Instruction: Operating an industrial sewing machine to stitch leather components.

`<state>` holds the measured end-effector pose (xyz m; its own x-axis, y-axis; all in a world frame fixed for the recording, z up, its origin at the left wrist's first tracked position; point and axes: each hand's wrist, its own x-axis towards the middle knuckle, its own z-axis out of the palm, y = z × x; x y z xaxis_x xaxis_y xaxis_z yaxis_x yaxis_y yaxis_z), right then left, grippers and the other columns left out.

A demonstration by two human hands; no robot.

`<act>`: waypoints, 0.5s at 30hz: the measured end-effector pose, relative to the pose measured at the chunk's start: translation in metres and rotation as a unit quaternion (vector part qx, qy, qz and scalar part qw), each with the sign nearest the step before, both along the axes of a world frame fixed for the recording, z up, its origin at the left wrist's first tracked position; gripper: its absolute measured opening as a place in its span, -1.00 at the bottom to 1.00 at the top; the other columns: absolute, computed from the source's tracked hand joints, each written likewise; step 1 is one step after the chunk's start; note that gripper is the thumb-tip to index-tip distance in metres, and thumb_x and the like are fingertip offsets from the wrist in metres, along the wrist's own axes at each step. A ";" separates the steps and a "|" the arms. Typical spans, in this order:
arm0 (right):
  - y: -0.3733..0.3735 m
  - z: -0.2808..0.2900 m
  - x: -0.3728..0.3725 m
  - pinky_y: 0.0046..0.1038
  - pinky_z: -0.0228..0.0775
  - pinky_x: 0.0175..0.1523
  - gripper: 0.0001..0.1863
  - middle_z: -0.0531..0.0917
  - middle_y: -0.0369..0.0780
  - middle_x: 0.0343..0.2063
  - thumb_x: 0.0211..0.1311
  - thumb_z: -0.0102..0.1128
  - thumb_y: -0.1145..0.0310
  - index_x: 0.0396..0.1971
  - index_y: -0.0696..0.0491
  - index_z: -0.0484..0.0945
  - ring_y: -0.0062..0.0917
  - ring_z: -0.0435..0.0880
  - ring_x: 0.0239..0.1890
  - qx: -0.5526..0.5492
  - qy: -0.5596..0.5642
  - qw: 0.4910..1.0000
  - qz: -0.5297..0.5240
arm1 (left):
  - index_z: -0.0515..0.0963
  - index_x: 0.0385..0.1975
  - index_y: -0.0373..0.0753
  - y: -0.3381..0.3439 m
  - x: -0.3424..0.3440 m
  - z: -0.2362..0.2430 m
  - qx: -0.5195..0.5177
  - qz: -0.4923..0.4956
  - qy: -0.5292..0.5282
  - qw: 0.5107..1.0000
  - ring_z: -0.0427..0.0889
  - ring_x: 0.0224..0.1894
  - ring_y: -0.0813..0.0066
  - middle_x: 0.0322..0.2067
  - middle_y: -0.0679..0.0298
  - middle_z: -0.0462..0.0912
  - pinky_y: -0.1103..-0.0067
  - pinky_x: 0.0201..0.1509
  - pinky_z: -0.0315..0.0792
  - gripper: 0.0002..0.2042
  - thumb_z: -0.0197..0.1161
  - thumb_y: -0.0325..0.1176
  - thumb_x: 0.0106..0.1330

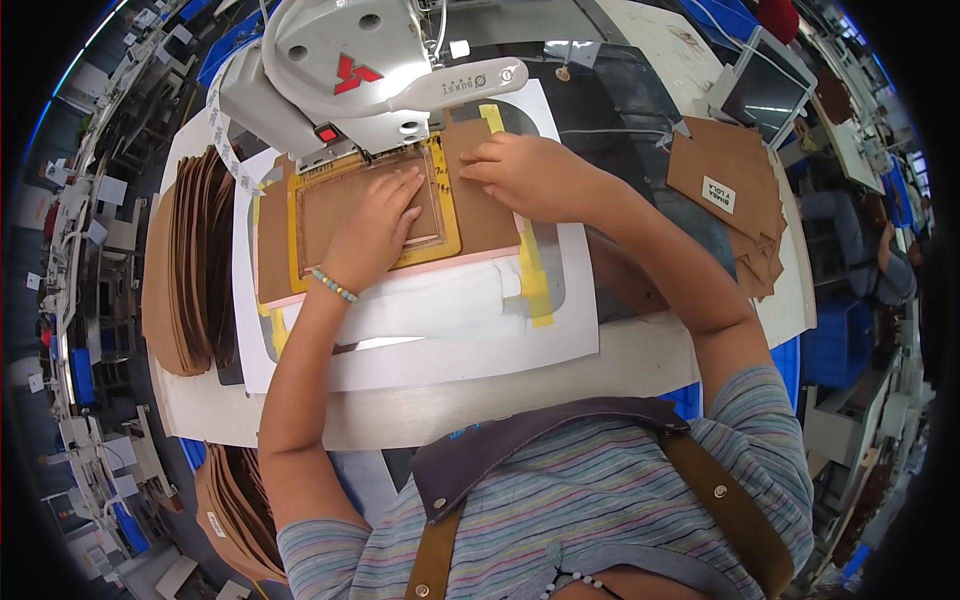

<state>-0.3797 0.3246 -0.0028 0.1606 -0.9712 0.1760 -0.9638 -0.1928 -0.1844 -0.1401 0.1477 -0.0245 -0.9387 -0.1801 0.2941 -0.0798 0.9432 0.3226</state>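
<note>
My left hand (377, 220) lies with fingers stretched on a brown panel (326, 222) inside a yellow template frame (445, 225), just below the needle area of a white sewing machine (310, 70). My right hand (515, 178) rests its bent, slightly parted fingertips on the brown material right of the frame, near yellow tape (535, 290). I cannot make out anything held in it. The frame and panel sit on a larger white sheet (430, 370) with pink-edged strips.
Stacked brown pieces lie at the left (185, 260), right (725, 180) and lower left (230, 500). A tablet-like screen (765, 90) stands at the back right of the table (220, 420). Blue bins (845, 340) and a seated person (880, 250) are off to the right.
</note>
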 end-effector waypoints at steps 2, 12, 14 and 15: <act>0.011 0.006 -0.004 -0.33 0.56 0.31 -0.65 0.66 -0.28 0.28 0.44 0.25 0.37 0.18 0.03 0.70 -0.37 0.61 0.26 0.016 -0.013 1.000 -0.006 | 0.58 0.31 -0.26 -0.004 0.012 0.003 -0.019 0.001 -0.002 1.000 0.52 0.40 0.10 0.37 0.15 0.58 0.31 0.40 0.51 -0.61 0.28 -0.38 0.51; 0.000 -0.005 0.047 -0.29 0.43 0.42 -0.59 0.65 -0.23 0.32 0.46 0.17 0.44 0.26 0.04 0.64 -0.35 0.57 0.35 0.003 -0.078 0.991 0.106 | 0.61 0.32 -0.25 -0.014 0.069 0.019 0.063 0.009 -0.013 0.998 0.47 0.49 0.02 0.36 0.14 0.62 0.26 0.53 0.39 -0.55 0.32 -0.56 0.41; -0.002 -0.013 0.058 -0.29 0.40 0.42 -0.56 0.65 -0.22 0.32 0.45 0.15 0.47 0.28 0.03 0.64 -0.35 0.57 0.36 -0.033 -0.066 0.989 0.132 | 0.61 0.31 -0.24 -0.010 0.069 0.019 0.060 -0.013 -0.022 0.998 0.44 0.52 0.02 0.38 0.15 0.60 0.24 0.55 0.36 -0.53 0.35 -0.55 0.38; -0.001 -0.016 0.061 -0.32 0.40 0.39 -0.55 0.67 -0.24 0.28 0.40 0.19 0.47 0.27 0.04 0.64 -0.39 0.58 0.33 -0.036 -0.045 0.990 0.130 | 0.61 0.31 -0.24 -0.007 0.068 0.018 0.058 -0.034 -0.014 0.998 0.41 0.54 0.01 0.40 0.16 0.58 0.23 0.57 0.34 -0.51 0.37 -0.53 0.35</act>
